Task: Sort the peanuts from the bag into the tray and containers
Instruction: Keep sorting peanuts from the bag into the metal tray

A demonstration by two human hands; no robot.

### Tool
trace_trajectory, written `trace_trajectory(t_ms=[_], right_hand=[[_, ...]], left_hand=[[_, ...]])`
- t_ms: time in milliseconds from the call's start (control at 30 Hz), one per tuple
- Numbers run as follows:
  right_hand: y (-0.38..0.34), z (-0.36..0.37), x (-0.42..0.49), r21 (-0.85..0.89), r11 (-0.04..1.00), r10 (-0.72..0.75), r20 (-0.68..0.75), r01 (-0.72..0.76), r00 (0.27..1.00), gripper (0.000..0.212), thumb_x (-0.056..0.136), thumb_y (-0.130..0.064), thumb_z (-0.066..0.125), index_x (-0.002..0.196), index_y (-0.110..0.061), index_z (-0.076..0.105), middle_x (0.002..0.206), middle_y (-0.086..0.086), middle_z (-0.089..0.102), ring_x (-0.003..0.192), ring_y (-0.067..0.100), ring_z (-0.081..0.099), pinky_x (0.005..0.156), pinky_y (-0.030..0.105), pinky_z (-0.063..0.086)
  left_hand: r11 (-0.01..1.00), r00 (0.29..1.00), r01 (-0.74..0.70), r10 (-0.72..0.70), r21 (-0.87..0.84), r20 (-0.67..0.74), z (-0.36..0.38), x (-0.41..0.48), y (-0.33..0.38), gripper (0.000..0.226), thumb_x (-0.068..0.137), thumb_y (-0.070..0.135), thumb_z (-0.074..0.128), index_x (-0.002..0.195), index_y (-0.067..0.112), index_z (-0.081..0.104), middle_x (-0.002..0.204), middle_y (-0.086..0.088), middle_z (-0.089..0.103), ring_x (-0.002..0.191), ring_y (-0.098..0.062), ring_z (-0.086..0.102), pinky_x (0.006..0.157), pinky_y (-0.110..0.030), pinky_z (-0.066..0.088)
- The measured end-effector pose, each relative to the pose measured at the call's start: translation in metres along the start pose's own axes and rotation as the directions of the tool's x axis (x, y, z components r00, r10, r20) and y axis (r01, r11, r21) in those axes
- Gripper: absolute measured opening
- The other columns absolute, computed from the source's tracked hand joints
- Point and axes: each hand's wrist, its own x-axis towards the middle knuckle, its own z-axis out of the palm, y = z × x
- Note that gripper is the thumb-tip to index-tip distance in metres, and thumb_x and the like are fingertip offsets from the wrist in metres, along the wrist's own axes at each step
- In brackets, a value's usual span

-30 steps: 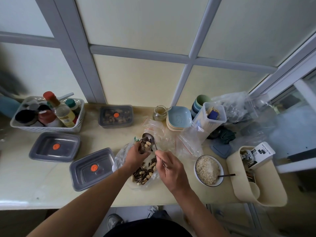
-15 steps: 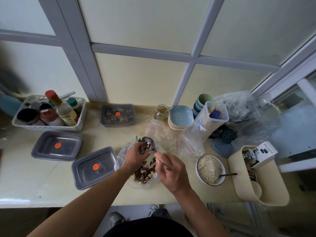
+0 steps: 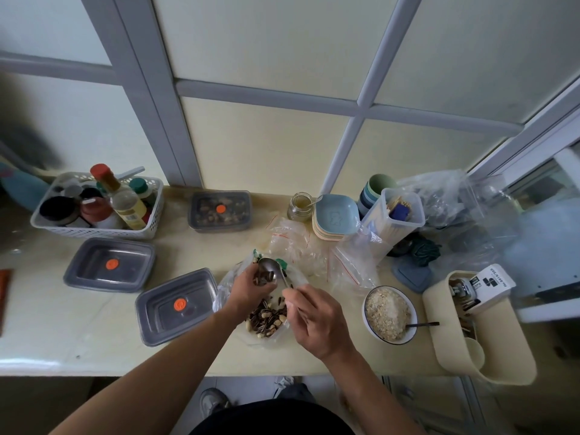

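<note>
— What takes up the most room?
— The pale counter [image 3: 62, 340], running under the window. At its far left end sits a white basket [image 3: 94, 234] full of bottles and jars.

— And the containers?
— Three grey ones, each with an orange dot on top. The near container [image 3: 147, 324] lies just left of the middle. The far container [image 3: 78, 273] is behind it, in front of the basket. The back container [image 3: 201, 222] stands by the window with dark food inside.

— Where are the peanuts?
— In the clear bag [image 3: 224, 291], open at the front middle, between the near container and a bowl [image 3: 366, 309] of oats. The peanuts [image 3: 266, 318] lie heaped inside it, mixed with striped seeds [image 3: 262, 310].

— The hands?
— The right hand [image 3: 317, 315] pinches the handle of a metal spoon [image 3: 270, 269], held above the bag with a few seeds in it. The left hand [image 3: 248, 290] has its fingers curled against the spoon's scoop, on those seeds. I cannot tell whether they grip anything.
</note>
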Motion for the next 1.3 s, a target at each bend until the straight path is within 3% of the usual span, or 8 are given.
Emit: trace_trajectory(t_ms=[167,467,567,733,867,1067,1167,1300], right_hand=[[0.012,0.007,0.002,0.133,0.925,0.364,-0.048,-0.355,0.93,0.02,0.106,-0.019,0.048,0.1,-0.009,0.064,0.075,-0.002,0.065,0.061,0.006,0.062,0.06,0.005,0.044],[0.04,0.037,0.011,0.246,0.724,0.648,0.077,-0.644,0.758,0.018,0.105,-0.023,0.057,0.094,-0.009,0.06,0.068,-0.004,0.07,0.056,0.001,0.068,0.056,0.015,0.053],[0.045,0.047,0.018,0.213,0.761,0.609,0.094,-0.613,0.788,0.019,0.105,-0.027,0.055,0.094,-0.012,0.058,0.069,-0.006,0.07,0.059,-0.002,0.068,0.054,0.01,0.049],[0.053,0.064,0.023,0.078,0.902,0.411,0.15,-0.425,0.899,0.024,0.106,-0.033,0.047,0.097,-0.013,0.056,0.066,-0.005,0.062,0.056,0.011,0.062,0.049,0.03,0.052],[0.048,0.068,0.021,0.069,0.961,0.255,0.156,-0.268,0.954,0.024,0.106,-0.026,0.044,0.095,-0.009,0.055,0.069,-0.007,0.053,0.057,0.007,0.043,0.056,0.017,0.034],[0.047,0.074,0.004,0.136,0.945,0.265,0.223,-0.299,0.938,0.024,0.107,-0.025,0.038,0.097,-0.013,0.057,0.075,-0.01,0.051,0.062,0.013,0.052,0.058,0.026,0.042],[0.046,0.072,-0.001,0.209,0.813,0.499,0.233,-0.544,0.835,0.02,0.108,-0.021,0.044,0.102,-0.019,0.063,0.073,-0.006,0.065,0.064,0.008,0.067,0.06,0.025,0.054],[0.043,0.069,-0.005,0.463,0.25,0.884,0.25,-0.85,0.396,0.027,0.108,-0.026,0.049,0.098,-0.016,0.071,0.071,0.004,0.076,0.068,0.014,0.074,0.067,0.03,0.059]], left_hand=[[0.982,0.991,0.089,-0.104,0.166,0.079,-0.003,-0.006,-0.011,0.025,0.087,0.02,0.077,0.109,0.019,0.065,0.094,0.002,0.071,0.079,-0.017,0.071,0.069,-0.034,0.062],[0.939,0.997,0.06,-0.074,0.337,0.029,-0.011,-0.013,-0.02,0.028,0.084,0.02,0.073,0.112,0.016,0.07,0.101,0.003,0.071,0.093,-0.015,0.066,0.08,-0.03,0.057],[0.94,0.997,0.064,-0.074,0.334,0.017,-0.014,-0.016,-0.019,0.025,0.086,0.018,0.073,0.111,0.016,0.068,0.098,0.004,0.067,0.094,-0.016,0.063,0.075,-0.024,0.052],[0.946,0.997,0.057,-0.072,0.32,0.038,-0.018,-0.02,-0.026,0.031,0.085,0.016,0.073,0.116,0.018,0.067,0.101,0.006,0.064,0.099,-0.015,0.062,0.083,-0.026,0.052],[0.947,0.998,0.035,-0.052,0.321,0.043,-0.02,-0.022,-0.028,0.029,0.082,0.015,0.074,0.111,0.018,0.069,0.096,0.007,0.067,0.093,-0.013,0.063,0.079,-0.023,0.051],[0.954,0.999,0.035,-0.042,0.296,0.02,-0.021,-0.023,-0.029,0.028,0.087,0.024,0.07,0.113,0.017,0.068,0.102,0.002,0.072,0.094,-0.016,0.067,0.086,-0.035,0.056],[0.957,0.999,0.035,-0.036,0.287,-0.002,-0.019,-0.024,-0.028,0.028,0.092,0.025,0.067,0.119,0.016,0.065,0.106,0.002,0.072,0.097,-0.017,0.068,0.088,-0.036,0.056],[0.951,1.0,0.015,-0.016,0.309,0.001,-0.017,-0.026,-0.028,0.031,0.092,0.025,0.068,0.12,0.014,0.065,0.108,0.001,0.072,0.099,-0.016,0.066,0.091,-0.037,0.055]])
